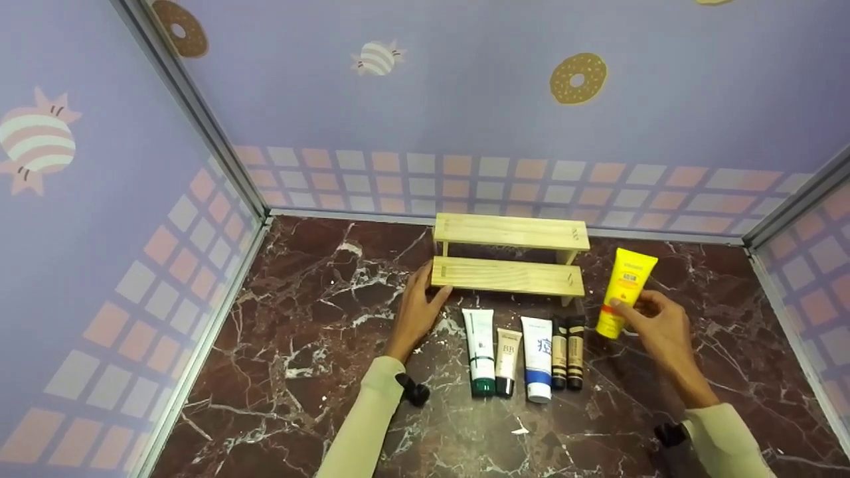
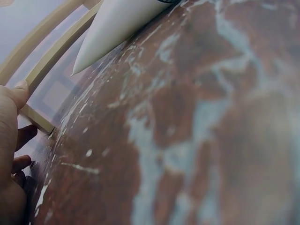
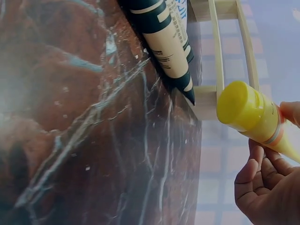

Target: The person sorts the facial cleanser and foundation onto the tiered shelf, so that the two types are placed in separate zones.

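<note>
My right hand (image 1: 666,330) pinches a yellow squeeze tube (image 1: 625,292), cap end down, to the right of a two-step wooden rack (image 1: 508,275). In the right wrist view the tube's yellow cap (image 3: 239,105) points towards the camera. At the rack's left end, my left hand (image 1: 417,312) grips the lower step, thumb at its front edge; the left wrist view shows the thumb (image 2: 18,93) on the wood. In front of the rack lie a white tube with a green cap (image 1: 481,352), a small beige BB tube (image 1: 509,362) and a white-and-blue tube (image 1: 538,358).
Two black-and-gold sticks (image 1: 568,352) lie side by side at the right of the tubes. The dark red marble-patterned table (image 1: 299,398) meets purple panels (image 1: 465,113) at the back and both sides. A small white scrap (image 1: 520,429) lies near the front.
</note>
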A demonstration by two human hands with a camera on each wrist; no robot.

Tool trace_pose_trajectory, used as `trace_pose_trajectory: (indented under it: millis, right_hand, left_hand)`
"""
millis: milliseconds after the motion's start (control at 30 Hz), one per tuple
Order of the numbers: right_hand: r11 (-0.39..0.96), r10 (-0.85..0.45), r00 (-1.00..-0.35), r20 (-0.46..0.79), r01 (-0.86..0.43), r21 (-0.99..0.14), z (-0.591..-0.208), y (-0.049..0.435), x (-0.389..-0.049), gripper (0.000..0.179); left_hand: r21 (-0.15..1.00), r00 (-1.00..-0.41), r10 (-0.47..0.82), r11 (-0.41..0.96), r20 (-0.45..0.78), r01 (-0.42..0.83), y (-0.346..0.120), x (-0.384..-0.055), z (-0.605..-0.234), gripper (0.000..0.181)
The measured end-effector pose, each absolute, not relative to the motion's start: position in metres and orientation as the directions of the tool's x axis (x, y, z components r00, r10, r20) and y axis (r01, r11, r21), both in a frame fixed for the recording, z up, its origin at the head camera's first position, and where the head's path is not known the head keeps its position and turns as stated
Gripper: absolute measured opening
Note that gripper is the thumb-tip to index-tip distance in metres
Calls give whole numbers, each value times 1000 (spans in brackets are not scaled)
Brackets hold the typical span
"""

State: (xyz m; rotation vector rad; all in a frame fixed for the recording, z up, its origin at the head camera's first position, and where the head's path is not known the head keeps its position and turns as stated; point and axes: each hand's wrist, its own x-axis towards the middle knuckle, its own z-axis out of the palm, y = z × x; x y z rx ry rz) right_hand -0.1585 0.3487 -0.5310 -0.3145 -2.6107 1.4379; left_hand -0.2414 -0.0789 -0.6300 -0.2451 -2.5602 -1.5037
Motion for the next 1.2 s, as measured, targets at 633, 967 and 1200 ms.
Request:
trace_pose_trajectory:
  millis: [633, 967, 1200]
  right_hand:
    - [525, 160, -979, 125, -24, -851, -512, 319, -181, 53]
    - [545, 113, -981, 156, -70, -835, -501, 303, -191, 56]
    - [543, 94, -980, 177, -99, -834, -495, 292, -200, 54]
  left_hand:
    - [854, -971, 69, 463, 231, 236, -79, -239, -632, 76]
    - [846, -969, 84, 472, 234, 245, -81, -240, -631, 71]
    - [839, -968, 82, 485, 237, 246, -81, -240, -629, 68]
